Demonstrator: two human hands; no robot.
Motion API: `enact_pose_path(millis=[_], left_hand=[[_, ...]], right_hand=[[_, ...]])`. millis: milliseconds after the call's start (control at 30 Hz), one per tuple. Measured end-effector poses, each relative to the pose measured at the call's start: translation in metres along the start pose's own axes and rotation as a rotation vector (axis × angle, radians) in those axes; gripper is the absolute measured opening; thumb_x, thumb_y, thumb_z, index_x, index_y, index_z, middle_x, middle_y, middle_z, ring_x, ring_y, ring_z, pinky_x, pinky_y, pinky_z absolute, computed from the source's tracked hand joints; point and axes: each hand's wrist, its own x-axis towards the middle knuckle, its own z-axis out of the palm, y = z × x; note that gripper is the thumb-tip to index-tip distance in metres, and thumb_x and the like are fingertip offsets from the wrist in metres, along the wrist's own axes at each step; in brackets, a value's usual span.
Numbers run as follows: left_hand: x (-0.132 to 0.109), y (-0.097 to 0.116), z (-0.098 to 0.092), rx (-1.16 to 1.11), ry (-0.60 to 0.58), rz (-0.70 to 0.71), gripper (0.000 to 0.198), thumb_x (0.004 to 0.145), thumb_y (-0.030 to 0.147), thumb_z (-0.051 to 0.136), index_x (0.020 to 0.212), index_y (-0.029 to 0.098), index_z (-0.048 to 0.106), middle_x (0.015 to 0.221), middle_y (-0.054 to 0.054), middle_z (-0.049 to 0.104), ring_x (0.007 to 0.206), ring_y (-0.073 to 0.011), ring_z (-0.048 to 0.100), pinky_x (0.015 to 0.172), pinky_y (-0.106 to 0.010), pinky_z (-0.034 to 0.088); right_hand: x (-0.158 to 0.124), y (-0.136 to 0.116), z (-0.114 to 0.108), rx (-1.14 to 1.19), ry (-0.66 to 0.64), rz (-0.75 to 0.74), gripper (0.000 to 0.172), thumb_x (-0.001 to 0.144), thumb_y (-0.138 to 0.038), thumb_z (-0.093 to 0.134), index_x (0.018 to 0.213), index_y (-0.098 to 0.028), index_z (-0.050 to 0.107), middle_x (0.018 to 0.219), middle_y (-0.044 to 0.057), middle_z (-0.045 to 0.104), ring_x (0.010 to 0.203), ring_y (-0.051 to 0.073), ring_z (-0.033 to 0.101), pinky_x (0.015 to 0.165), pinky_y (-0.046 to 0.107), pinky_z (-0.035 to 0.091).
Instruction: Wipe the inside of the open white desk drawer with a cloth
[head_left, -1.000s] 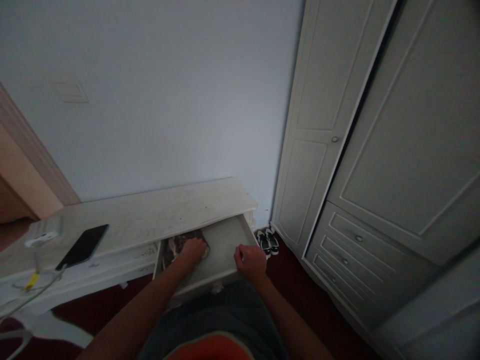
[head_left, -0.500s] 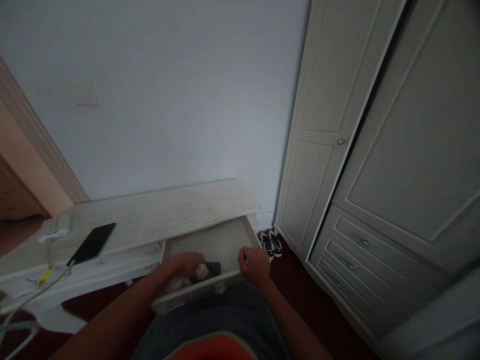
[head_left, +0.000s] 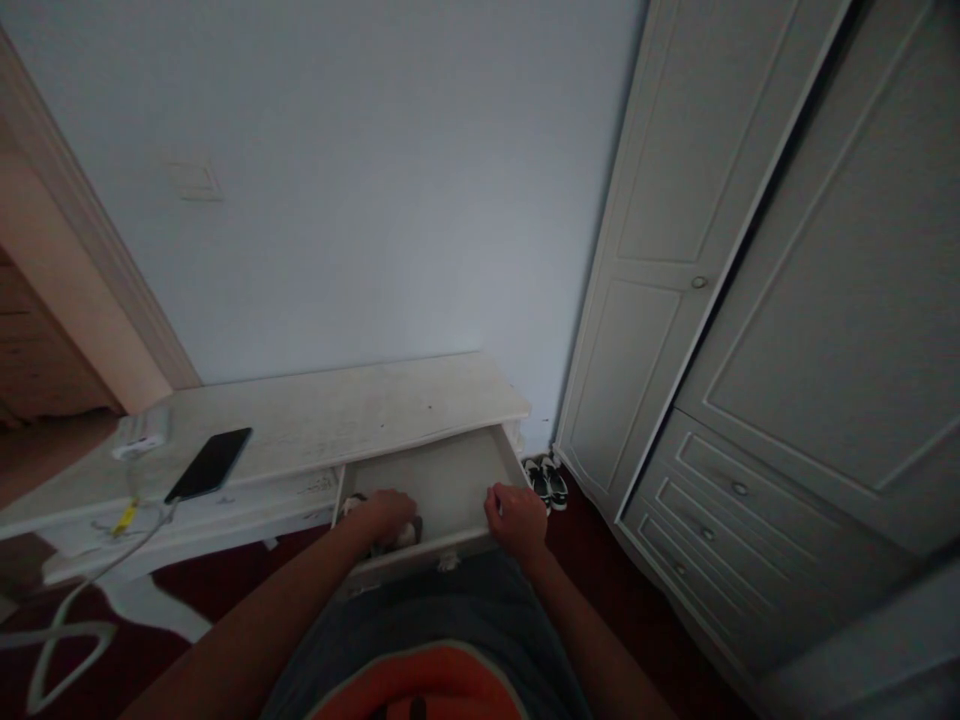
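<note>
A pulled-out drawer [head_left: 457,470] of the worn white table stands open in front of my body. My left hand [head_left: 386,518] is inside at its left front, back upward and fingers curled down among small soft-looking items. A pale and dark bundle [head_left: 352,503] shows left of the wrist, and a whitish and grey bundle [head_left: 407,535] shows beneath the fingers. They look like rolled cloth, but dimness and my hand hide their kind. My right hand [head_left: 517,518] is closed over the drawer's right front corner.
A black phone [head_left: 210,464] on a white cable lies on the white tabletop [head_left: 360,400], near a white power strip [head_left: 142,432]. Black-and-white shoes [head_left: 547,482] stand on the dark red floor beside a tall white wardrobe [head_left: 637,350].
My left hand has shifted over the bundles, which now lie further left in the drawer. My right hand keeps its place at the corner. The view has turned slightly left.
</note>
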Motion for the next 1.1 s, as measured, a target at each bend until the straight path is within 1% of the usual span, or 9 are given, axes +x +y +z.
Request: enact_pose_path(millis=[167, 400, 500, 600, 700, 900, 1100], left_hand=[[0.001, 0.004, 0.005, 0.059, 0.006, -0.036, 0.043, 0.076, 0.011, 0.068, 0.117, 0.019, 0.079, 0.122, -0.023, 0.077, 0.114, -0.0383, 0.074, 0.095, -0.051, 0.060], [0.006, 0.004, 0.008, 0.081, 0.026, -0.046, 0.039, 0.078, 0.012, 0.067, 0.115, 0.016, 0.078, 0.122, -0.024, 0.077, 0.114, -0.0382, 0.074, 0.095, -0.050, 0.059], [0.006, 0.003, 0.010, 0.072, 0.045, -0.055, 0.036, 0.081, 0.018, 0.067, 0.116, 0.019, 0.078, 0.121, -0.023, 0.077, 0.112, -0.0372, 0.075, 0.094, -0.050, 0.059], [0.005, 0.002, 0.011, 0.066, 0.053, -0.063, 0.036, 0.080, 0.021, 0.070, 0.115, 0.021, 0.078, 0.120, -0.020, 0.078, 0.112, -0.0364, 0.075, 0.094, -0.049, 0.059], [0.003, 0.003, 0.011, 0.065, 0.060, -0.070, 0.036, 0.080, 0.017, 0.070, 0.115, 0.020, 0.078, 0.121, -0.020, 0.078, 0.113, -0.0357, 0.075, 0.095, -0.047, 0.059], [-0.004, 0.007, 0.006, 0.059, 0.070, -0.073, 0.034, 0.086, 0.012, 0.060, 0.115, 0.017, 0.078, 0.123, -0.023, 0.077, 0.116, -0.0359, 0.074, 0.097, -0.049, 0.058], [-0.006, 0.008, 0.002, 0.052, 0.055, -0.063, 0.034, 0.084, 0.009, 0.064, 0.114, 0.015, 0.079, 0.121, -0.024, 0.077, 0.115, -0.0381, 0.074, 0.096, -0.050, 0.060]], right_hand=[[0.000, 0.000, 0.000, 0.009, -0.002, 0.007, 0.033, 0.101, -0.026, 0.052, 0.072, -0.021, 0.067, 0.069, 0.002, 0.071, 0.064, 0.014, 0.057, 0.067, 0.032, 0.024], [0.000, -0.001, -0.001, 0.005, -0.003, -0.002, 0.034, 0.102, -0.026, 0.052, 0.072, -0.021, 0.067, 0.068, 0.002, 0.070, 0.063, 0.014, 0.057, 0.067, 0.032, 0.023], [0.000, -0.001, -0.001, -0.008, 0.000, -0.001, 0.033, 0.102, -0.026, 0.052, 0.072, -0.021, 0.067, 0.068, 0.002, 0.070, 0.063, 0.014, 0.057, 0.066, 0.031, 0.023], [0.000, -0.001, 0.000, -0.014, 0.008, 0.004, 0.034, 0.102, -0.026, 0.052, 0.072, -0.021, 0.067, 0.068, 0.002, 0.070, 0.063, 0.015, 0.057, 0.066, 0.032, 0.024], [0.000, 0.000, 0.001, -0.005, 0.010, -0.003, 0.035, 0.102, -0.026, 0.050, 0.071, -0.021, 0.066, 0.067, 0.002, 0.070, 0.063, 0.014, 0.057, 0.066, 0.032, 0.024], [0.000, 0.000, 0.001, -0.005, -0.007, -0.001, 0.035, 0.102, -0.025, 0.050, 0.072, -0.021, 0.065, 0.069, 0.002, 0.071, 0.062, 0.014, 0.056, 0.067, 0.032, 0.024], [0.000, 0.000, 0.001, 0.002, 0.003, -0.007, 0.035, 0.102, -0.026, 0.050, 0.071, -0.021, 0.064, 0.068, 0.002, 0.071, 0.062, 0.014, 0.057, 0.067, 0.033, 0.024]])
